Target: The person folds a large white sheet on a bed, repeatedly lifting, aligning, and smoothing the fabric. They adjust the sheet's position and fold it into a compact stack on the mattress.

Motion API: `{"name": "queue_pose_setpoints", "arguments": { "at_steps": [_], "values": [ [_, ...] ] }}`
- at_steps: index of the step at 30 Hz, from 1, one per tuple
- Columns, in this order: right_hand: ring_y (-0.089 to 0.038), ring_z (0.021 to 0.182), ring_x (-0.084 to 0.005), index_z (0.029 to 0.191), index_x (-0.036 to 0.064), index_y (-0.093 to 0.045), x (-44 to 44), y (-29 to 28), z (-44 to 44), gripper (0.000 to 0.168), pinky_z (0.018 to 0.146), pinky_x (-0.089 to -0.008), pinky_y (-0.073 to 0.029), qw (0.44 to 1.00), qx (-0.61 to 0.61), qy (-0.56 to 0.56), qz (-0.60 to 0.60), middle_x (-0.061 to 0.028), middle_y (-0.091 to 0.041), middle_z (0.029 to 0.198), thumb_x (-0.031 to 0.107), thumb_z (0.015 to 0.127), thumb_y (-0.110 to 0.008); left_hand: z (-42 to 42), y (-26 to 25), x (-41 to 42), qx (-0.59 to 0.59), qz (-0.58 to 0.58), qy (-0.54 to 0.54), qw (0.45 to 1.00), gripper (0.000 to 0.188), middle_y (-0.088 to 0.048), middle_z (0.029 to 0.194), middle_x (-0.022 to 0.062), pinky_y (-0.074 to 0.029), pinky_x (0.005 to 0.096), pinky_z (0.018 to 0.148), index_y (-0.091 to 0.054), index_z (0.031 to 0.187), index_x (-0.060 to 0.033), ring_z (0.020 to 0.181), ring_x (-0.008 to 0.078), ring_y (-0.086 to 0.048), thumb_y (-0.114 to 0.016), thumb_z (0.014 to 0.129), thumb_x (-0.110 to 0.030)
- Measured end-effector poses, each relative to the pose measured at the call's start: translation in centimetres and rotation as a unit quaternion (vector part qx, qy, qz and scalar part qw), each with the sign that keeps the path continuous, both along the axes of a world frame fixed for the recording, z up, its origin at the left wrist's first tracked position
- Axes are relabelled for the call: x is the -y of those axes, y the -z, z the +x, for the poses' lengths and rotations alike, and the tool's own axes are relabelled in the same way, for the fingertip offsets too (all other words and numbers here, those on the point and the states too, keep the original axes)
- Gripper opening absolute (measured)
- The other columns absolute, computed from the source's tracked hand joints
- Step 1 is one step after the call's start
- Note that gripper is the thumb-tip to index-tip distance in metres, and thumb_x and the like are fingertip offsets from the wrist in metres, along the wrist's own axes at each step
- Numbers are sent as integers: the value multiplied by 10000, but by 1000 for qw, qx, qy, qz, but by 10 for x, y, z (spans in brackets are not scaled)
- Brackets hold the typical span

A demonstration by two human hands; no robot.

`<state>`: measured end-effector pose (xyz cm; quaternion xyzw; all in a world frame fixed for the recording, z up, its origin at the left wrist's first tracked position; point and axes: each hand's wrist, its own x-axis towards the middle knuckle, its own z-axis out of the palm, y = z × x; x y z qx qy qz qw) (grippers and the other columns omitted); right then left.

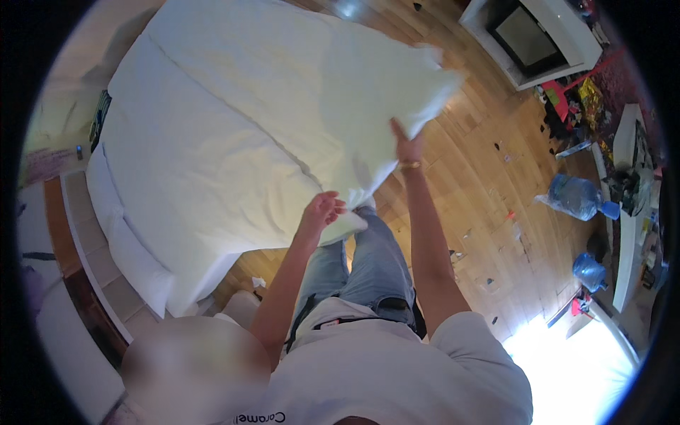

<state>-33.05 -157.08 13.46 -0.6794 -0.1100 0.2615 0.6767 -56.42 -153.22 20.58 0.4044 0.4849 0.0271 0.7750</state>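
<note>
A white duvet (239,133) covers most of the bed before me, with a long crease running across it. Its right side is lifted and blurred towards the far corner. My right hand (409,146), with a band on the wrist, grips the duvet's right edge; the thumb lies over the cloth and the fingers are partly hidden. Close to the near corner, my left hand (322,210) is raised above the cloth. Its fingers are loosely curled and slightly apart, with nothing visible in them. White pillows (135,260) lie at the left end.
Wooden flooring (478,175) with scattered litter runs along the right. Large blue water bottles (576,196) lie there beside a white shelf (627,255). A red dustpan (558,101) stands near rubbish by a white cabinet (579,48). The padded headboard (101,265) is at left.
</note>
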Motion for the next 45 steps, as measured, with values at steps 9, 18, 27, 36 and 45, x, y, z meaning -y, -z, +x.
{"name": "queue_pose_setpoints", "arguments": {
  "at_steps": [9,18,27,36,45],
  "values": [
    [-482,841,-304,954,104,-503,16,-42,-145,444,704,-351,-407,868,267,-420,6,-139,-462,930,134,541,-662,-26,-53,-96,162,-138,-146,966,728,-431,1124,126,-372,376,863,-327,1180,-49,1015,269,-442,-261,748,-631],
    [-452,834,-343,852,90,-483,25,-47,-156,332,685,-378,-387,798,398,-453,1,-172,-433,950,45,543,-593,-21,24,-152,-213,102,-35,971,875,-413,1129,187,-391,364,825,-155,1232,11,934,279,-487,-562,661,-513],
    [-453,886,-347,864,31,-493,45,-41,-164,364,728,-358,-407,841,356,-382,-143,-189,-429,967,-6,522,-611,-27,13,-112,-227,363,84,900,802,-428,1071,271,-380,354,823,-79,1207,-23,984,353,-454,-626,639,-166],
    [-468,717,-301,790,12,-481,53,-58,-201,302,626,-365,-405,806,453,-363,-113,-126,-449,770,-29,502,-563,-91,-26,-55,-33,204,-4,978,274,-533,767,93,-414,274,657,-501,943,19,693,146,-498,-521,759,-182],
    [-519,695,-306,874,42,-476,49,-55,-218,331,611,-378,-416,849,345,-373,-148,-138,-533,731,86,567,-594,-143,-45,-1,-131,333,112,927,254,-463,734,155,-398,325,649,-515,803,27,689,269,-480,-510,762,-223]
  ]
}}
